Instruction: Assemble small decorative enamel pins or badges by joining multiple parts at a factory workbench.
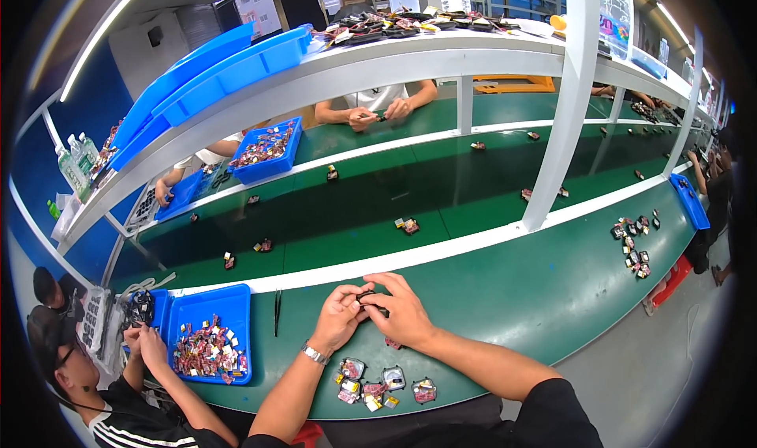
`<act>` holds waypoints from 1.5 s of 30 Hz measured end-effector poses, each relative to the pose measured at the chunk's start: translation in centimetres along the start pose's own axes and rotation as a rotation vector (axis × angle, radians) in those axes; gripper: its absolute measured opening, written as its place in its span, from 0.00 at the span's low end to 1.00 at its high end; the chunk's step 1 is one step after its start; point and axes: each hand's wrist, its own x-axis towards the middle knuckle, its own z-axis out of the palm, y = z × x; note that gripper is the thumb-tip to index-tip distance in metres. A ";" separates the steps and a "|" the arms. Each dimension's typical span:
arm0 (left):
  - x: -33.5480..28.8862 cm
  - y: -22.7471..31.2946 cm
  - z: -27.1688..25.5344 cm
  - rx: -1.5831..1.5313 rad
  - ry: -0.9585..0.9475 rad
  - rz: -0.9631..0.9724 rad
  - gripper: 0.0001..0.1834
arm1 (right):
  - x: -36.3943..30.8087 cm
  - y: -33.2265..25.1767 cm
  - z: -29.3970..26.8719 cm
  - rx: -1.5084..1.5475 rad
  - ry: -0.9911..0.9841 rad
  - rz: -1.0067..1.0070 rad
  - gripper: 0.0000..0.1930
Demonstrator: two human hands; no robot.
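Note:
My left hand (pixel 339 319), with a metal-banded watch on its wrist, is closed on one side of a small black part (pixel 369 296). My right hand (pixel 400 312) grips the same part from the other side, its fingers bent over the top. Much of the part is hidden by my fingers, so its exact kind does not show. Between my forearms on the green bench lie several small black-framed assemblies (pixel 393 378) with pink and yellow pieces. Another pinkish one is partly covered below my right hand. Black tweezers (pixel 277 313) lie to the left of my left hand.
A blue tray (pixel 249 334) of pink and yellow pieces stands left, beside a co-worker (pixel 71 369). Beyond a white rail (pixel 410 255), a green conveyor belt (pixel 355 211) carries scattered assemblies. More assemblies (pixel 631 247) lie far right. A white post (pixel 561 125) and loaded shelf rise ahead.

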 end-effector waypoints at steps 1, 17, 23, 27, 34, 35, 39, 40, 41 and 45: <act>0.1 0.0 0.0 0.000 -0.001 -0.002 0.12 | 0.0 0.2 0.1 0.000 0.002 0.001 0.10; 0.2 0.3 0.8 0.063 0.095 -0.036 0.15 | 1.3 0.8 0.4 -0.119 0.089 -0.153 0.10; 0.1 0.7 1.1 0.038 0.093 -0.050 0.17 | 1.1 0.3 0.2 -0.180 0.044 -0.195 0.10; 0.1 0.8 1.4 0.050 0.104 -0.056 0.17 | 1.1 1.0 0.5 -0.233 0.057 -0.215 0.09; 0.1 0.5 1.1 0.094 0.125 -0.071 0.16 | 1.0 1.0 0.6 -0.233 0.053 -0.192 0.10; 0.2 0.4 1.1 0.096 0.131 -0.068 0.16 | 1.0 1.0 0.6 -0.231 0.057 -0.186 0.10; 0.2 0.3 1.1 0.104 0.149 -0.062 0.15 | 0.9 1.1 0.8 -0.221 0.070 -0.165 0.10; 0.2 0.3 1.1 0.104 0.148 -0.059 0.15 | 0.8 1.0 0.7 -0.237 0.043 -0.169 0.10; 0.2 0.3 1.1 0.103 0.148 -0.056 0.15 | 0.7 1.0 0.7 -0.253 0.015 -0.174 0.10; 0.2 0.4 1.2 0.086 0.170 -0.056 0.14 | 0.9 0.9 0.9 -0.248 0.054 -0.174 0.10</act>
